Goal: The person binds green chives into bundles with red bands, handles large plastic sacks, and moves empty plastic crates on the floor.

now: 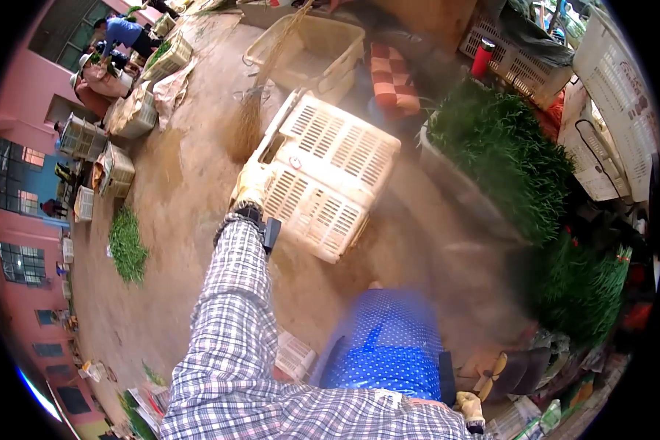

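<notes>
My left hand, in a pale work glove, is closed on the rim of a cream plastic crate with slotted walls. The crate is tilted, its slotted side facing me. My right hand, also gloved, hangs low beside my blue dotted apron. Its fingers are too small and partly hidden to read. A straw broom stands just beyond the crate, near a larger cream tub.
A big container heaped with green stalks stands on the right, a red flask behind it. A checked cushioned seat is at the back. More greens lie on the floor at left. Other people work among crates at far left.
</notes>
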The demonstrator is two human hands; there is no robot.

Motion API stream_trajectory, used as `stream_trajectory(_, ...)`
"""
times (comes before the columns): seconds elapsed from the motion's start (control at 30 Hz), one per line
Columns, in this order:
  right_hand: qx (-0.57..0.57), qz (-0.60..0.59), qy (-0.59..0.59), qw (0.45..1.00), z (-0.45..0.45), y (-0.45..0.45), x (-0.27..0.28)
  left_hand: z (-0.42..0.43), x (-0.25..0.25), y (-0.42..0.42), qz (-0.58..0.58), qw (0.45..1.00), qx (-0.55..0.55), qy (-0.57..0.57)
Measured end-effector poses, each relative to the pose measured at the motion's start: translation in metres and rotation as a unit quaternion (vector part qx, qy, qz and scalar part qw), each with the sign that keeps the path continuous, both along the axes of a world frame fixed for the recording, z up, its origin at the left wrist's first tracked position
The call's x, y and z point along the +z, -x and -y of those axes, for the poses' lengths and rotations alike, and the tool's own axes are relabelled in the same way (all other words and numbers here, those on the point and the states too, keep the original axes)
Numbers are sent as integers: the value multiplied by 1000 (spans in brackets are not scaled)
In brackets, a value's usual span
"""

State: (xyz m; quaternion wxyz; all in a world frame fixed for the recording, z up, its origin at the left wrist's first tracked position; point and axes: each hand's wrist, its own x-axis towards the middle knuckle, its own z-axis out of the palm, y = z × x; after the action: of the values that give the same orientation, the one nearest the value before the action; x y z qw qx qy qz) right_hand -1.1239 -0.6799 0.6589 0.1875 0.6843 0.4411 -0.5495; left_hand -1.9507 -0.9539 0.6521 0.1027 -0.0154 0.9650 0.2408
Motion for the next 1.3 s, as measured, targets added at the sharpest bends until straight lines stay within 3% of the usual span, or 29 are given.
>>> stream_trajectory(0.07, 46, 4, -5, 999, 5, -12, -12, -24, 40, -41, -11, 993, -5, -118)
stream_trajectory(0.13, 89, -6, -7, 996, 17, -13, -9, -35, 33, -67, -16, 997, -26, -70)
stream_trajectory(0.17, 87, 40, 7, 995, 18, 18, 4, -34, 4, -82, -74, 991, -68, -89)
stream_trajectory(0.2, 200, 66, 0, 978, 12, 48, 20, -31, -25, -103, -132, 979, -106, -111)
stream_trajectory(0.27, 270, 13, -33, 962, -2, 50, -6, -58, -21, -166, -190, 949, -106, -227)
stream_trajectory(0.3, 265, -3, -20, 964, -23, 48, -13, -78, 2, -203, -123, 972, -85, -180)
stream_trajectory(0.33, 163, -55, 25, 985, -34, 12, -58, -91, 11, -230, -139, 955, -86, -249)
stream_trajectory(0.37, 153, -55, -12, 987, -49, 1, -81, -99, 15, -254, -109, 959, -83, -247)
stream_trajectory(0.4, 116, -32, 35, 992, -71, 50, -40, -107, 19, -276, -81, 962, -80, -248)
stream_trajectory(0.43, 4, -103, 107, 989, -98, 41, -51, -113, 27, -295, -78, 962, -97, -243)
stream_trajectory(0.47, 62, -24, 58, 996, -110, 100, -1, -117, 37, -314, -75, 962, -116, -237)
stream_trajectory(0.5, 210, -45, -45, 976, -122, 120, 15, -119, 39, -328, -72, 961, -135, -230)
stream_trajectory(0.57, 175, 27, -46, 983, -150, 156, 41, -119, 29, -354, -98, 950, -207, -212)
stream_trajectory(0.6, 272, -56, -94, 956, -170, 148, 35, -116, 25, -366, -108, 942, -244, -205)
stream_trajectory(0.63, 224, -135, -101, 960, -197, 111, -12, -111, 21, -379, -83, 937, -277, -196)
stream_trajectory(0.67, 129, -210, 18, 969, -211, 119, -7, -104, 18, -392, -58, 930, -310, -188)
stream_trajectory(0.73, 22, -160, -17, 987, -198, 173, 24, -91, 12, -406, -24, 909, -379, -172)
stream_trajectory(0.8, -25, -254, 40, 966, -197, 188, 16, -60, -11, -438, 171, 916, -265, -248)
stream_trajectory(0.87, -61, -285, 88, 953, -184, 206, 0, -33, -22, -463, 331, 887, -143, -290)
stream_trajectory(0.93, -60, -266, 137, 952, -166, 218, -33, -23, -14, -475, 214, 908, -306, -191)
stream_trajectory(1.0, -2, -283, 130, 950, -130, 233, -38, -6, -36, -494, 94, 878, -459, -97)
stream_trajectory(1.07, 80, -273, 87, 955, -101, 235, -33, 16, -57, -508, 94, 868, -481, -81)
stream_trajectory(1.13, 94, -310, 53, 945, -78, 216, -71, 45, -69, -518, 108, 863, -489, -68)
stream_trajectory(1.17, 32, -244, 88, 965, -54, 221, -43, 60, -79, -521, 114, 850, -513, -30)
stream_trajectory(1.2, -19, -200, 132, 971, -41, 211, -66, 75, -87, -524, 153, 837, -525, 26)
stream_trajectory(1.27, 306, -234, 0, 923, -33, 164, -143, 98, -102, -528, 163, 826, -538, 44)
stream_trajectory(1.3, 319, -209, 30, 924, -17, 159, -136, 115, -114, -527, 206, 802, -548, 117)
